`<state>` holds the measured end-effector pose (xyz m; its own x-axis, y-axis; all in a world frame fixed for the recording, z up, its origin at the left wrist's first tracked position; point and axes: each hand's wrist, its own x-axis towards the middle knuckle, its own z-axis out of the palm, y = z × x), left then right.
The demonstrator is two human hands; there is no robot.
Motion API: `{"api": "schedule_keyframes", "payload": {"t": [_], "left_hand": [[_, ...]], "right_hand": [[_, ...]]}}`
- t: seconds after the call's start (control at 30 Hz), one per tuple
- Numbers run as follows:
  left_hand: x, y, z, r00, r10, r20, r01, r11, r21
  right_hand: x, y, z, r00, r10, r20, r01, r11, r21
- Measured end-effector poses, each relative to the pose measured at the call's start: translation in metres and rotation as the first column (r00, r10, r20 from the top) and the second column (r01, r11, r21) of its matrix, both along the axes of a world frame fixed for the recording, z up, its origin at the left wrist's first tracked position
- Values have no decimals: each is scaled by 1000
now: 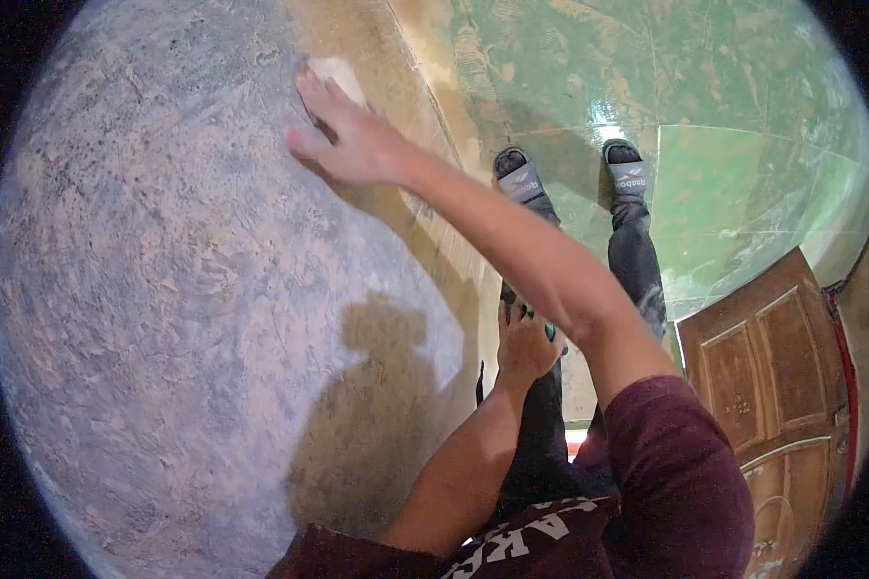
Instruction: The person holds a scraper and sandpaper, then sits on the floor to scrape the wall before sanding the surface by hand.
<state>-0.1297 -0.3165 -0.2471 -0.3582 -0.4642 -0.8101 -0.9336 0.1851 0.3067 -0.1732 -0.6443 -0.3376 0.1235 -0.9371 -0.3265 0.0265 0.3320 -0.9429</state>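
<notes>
My right hand (350, 140) is stretched out against the mottled grey wall (164, 251), low down near its bottom edge. Its fingers press over a pale flat piece (340, 75), possibly a folded sheet; its kind is not clear. The thumb is spread to the side. Closer to my body, my left hand (529, 345) is low by my dark trousers, with its fingers curled. Dark and teal bits show around these fingers, but whatever they hold is too small to make out.
A brown strip (396, 68) runs between the wall and the green, dust-smeared floor (743, 87). My feet stand there in grey sandals (628, 176). A brown panelled wooden door (768, 367) is at the right. My shadow falls on the wall.
</notes>
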Motion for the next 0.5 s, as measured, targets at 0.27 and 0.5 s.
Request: {"api": "schedule_keyframes", "payload": {"t": [0.27,0.5], "left_hand": [[9,24,-16,996,88,-11,-88,996,-25],[-27,-51,4,993,104,60,-118,947,299]], "right_hand": [[62,261,68,962,226,156,-237,970,56],[50,137,30,998,55,27,-57,996,70]]}}
